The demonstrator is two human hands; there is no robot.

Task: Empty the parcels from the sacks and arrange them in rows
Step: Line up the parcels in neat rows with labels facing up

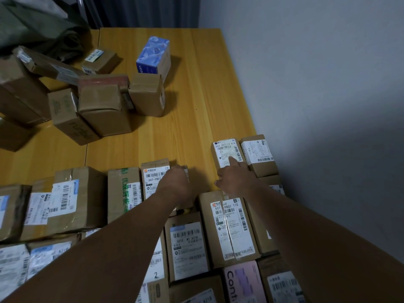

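Observation:
Rows of brown labelled parcels fill the near part of the wooden table [196,119]. My left hand [177,182] grips a small brown parcel [187,171] beside a labelled parcel [154,176] in the far row; most of the small parcel is hidden under the hand. My right hand [235,174] rests with straight fingers on a small white-labelled parcel [226,150] at the right end of that row, next to another small parcel [259,153]. A dark green sack [37,25] lies crumpled at the far left.
A loose heap of brown boxes [102,108] and a blue box [153,55] lies at the far left and middle of the table. A grey wall [317,84] runs along the table's right edge. Bare tabletop separates the heap from the rows.

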